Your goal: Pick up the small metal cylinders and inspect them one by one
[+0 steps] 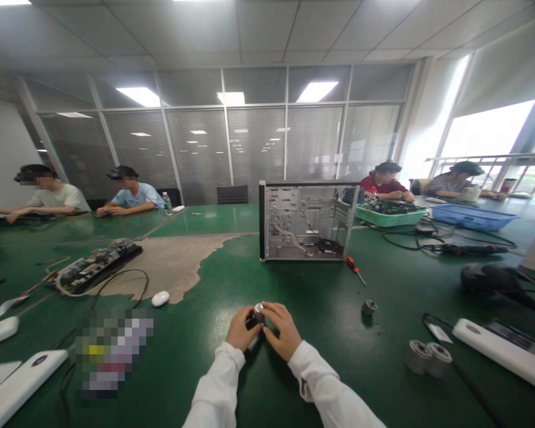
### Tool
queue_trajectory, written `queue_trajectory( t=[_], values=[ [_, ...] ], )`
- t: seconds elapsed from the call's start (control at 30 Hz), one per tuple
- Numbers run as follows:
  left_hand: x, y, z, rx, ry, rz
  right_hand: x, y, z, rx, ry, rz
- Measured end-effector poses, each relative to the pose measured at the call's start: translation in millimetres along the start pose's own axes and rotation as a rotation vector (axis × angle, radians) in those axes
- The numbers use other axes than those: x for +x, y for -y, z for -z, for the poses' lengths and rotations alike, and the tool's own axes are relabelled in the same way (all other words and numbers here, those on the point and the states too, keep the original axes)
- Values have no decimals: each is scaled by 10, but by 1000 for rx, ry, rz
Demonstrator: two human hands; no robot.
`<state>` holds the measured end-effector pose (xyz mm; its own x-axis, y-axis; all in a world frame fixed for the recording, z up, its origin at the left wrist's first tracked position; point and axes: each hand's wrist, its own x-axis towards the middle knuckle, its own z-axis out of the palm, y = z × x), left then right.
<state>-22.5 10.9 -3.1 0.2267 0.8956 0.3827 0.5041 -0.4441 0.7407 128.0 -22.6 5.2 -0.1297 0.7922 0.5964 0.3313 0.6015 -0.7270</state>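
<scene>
You have both hands, left hand (241,328) and right hand (280,329), closed in a grip on a small round metal part (258,310) just above the bench (321,309), the open computer case (305,221) standing untouched beyond.

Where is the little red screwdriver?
The red screwdriver lies on the green table, just right of the open computer case, beyond the person's hands.
</scene>
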Motion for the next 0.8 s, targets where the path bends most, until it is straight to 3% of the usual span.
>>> queue_trajectory(
  t=[0.8],
  values=[
    [3,112,-51,99,24,-66,85,-6,-50,126,46,-43]
  ],
)
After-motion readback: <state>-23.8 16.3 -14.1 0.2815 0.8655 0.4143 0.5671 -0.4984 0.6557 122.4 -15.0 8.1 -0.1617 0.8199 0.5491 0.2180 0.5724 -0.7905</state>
